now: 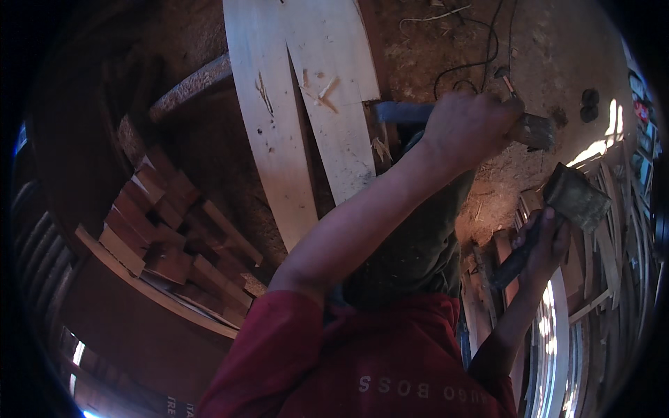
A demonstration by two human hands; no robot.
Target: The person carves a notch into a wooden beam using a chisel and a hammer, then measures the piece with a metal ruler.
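My left hand (470,125) is wrapped round a chisel, whose grey blade (404,112) points left and whose worn wooden butt (535,132) sticks out on the other side. The blade's tip is at the right edge of a pale wooden board (331,90), by a notch there. In my right hand (546,244), lower right, is a mallet with a blocky, worn head (577,197) and a dark handle (514,266). The mallet head is apart from the chisel's butt. A long gap runs between this board and a second pale board (268,132) on its left. Wood chips lie on top.
Reddish-brown wood blocks (164,244) are piled at the left, inside a curved wooden strip (157,296). Long timber strips (599,279) lean at the right. A black cord (491,49) and a small tool (507,82) lie on the brown, dusty ground (550,49).
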